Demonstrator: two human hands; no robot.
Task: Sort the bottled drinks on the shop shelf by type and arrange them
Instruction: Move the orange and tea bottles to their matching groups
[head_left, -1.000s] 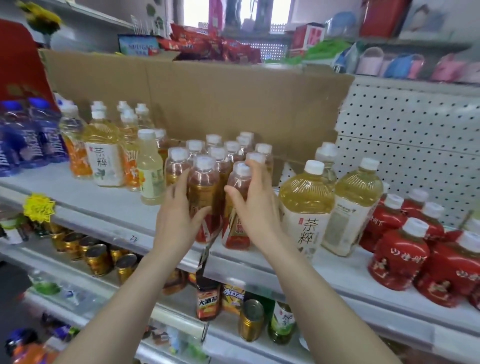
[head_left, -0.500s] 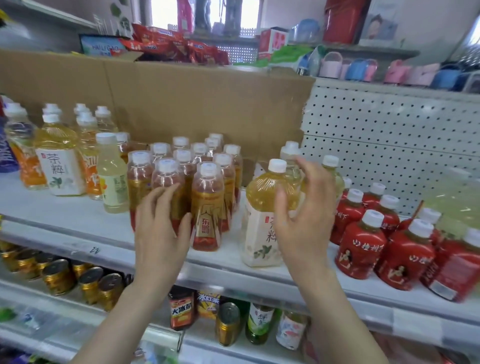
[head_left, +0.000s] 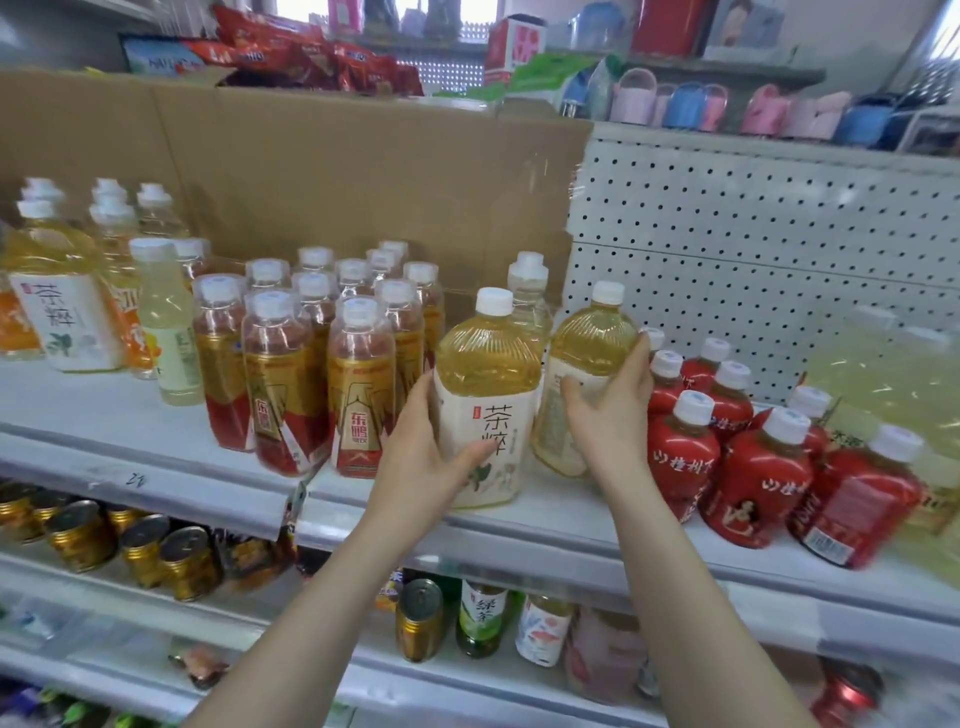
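Two large yellow tea bottles stand mid-shelf. My left hand (head_left: 421, 457) grips the front one (head_left: 488, 395), which has a white label. My right hand (head_left: 610, 410) is wrapped around the second tea bottle (head_left: 584, 353), which leans to the right. Left of them stands a cluster of gold-and-red labelled bottles (head_left: 322, 364). Red-wrapped bottles (head_left: 758, 467) crowd the right side. More yellow tea bottles (head_left: 57, 291) and a pale slim bottle (head_left: 169, 332) stand at the far left.
A cardboard sheet (head_left: 311, 171) backs the shelf on the left and white pegboard (head_left: 753, 249) on the right. The shelf's front edge (head_left: 519, 535) runs below my hands. Gold cans (head_left: 119, 545) and small bottles (head_left: 483, 618) fill the lower shelf.
My left hand left the gold-and-red bottles and took hold of the front tea bottle. My right hand shifted onto the second tea bottle behind it. The view panned right.
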